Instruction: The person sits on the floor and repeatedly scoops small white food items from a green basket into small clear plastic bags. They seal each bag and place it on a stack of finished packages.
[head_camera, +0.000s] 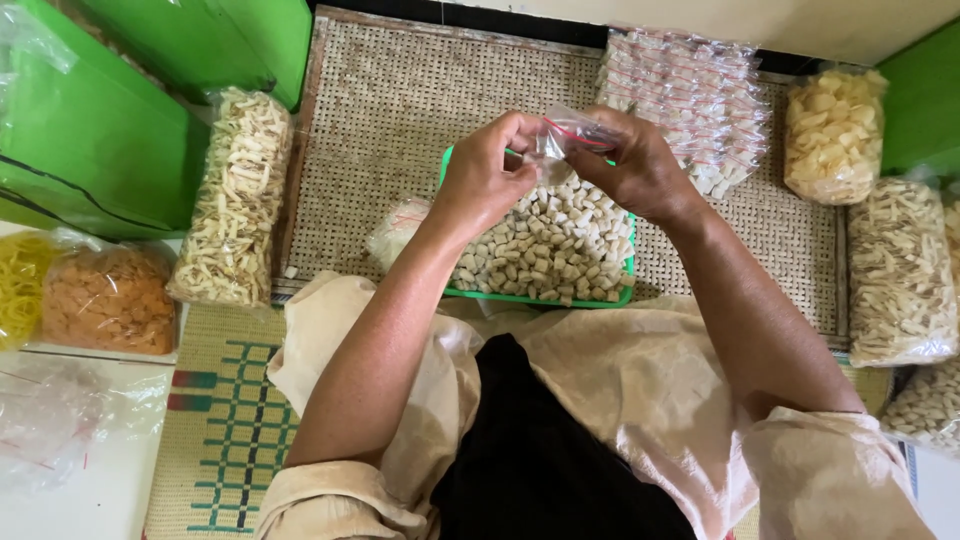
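My left hand (487, 172) and my right hand (634, 168) meet above a green tray (545, 296) heaped with small pale snack pieces (560, 245). Both hands pinch a small clear plastic bag with a red seal strip (570, 133), held between the fingertips over the tray's far side. Another small filled bag (397, 230) lies on the woven mat just left of the tray.
A woven bamboo mat (400, 100) lies under the tray. A pile of small filled bags (695, 95) sits at the back right. Large bags of chips and sticks stand at left (235, 200) and right (900, 270). Green boxes (90, 130) stand at the left.
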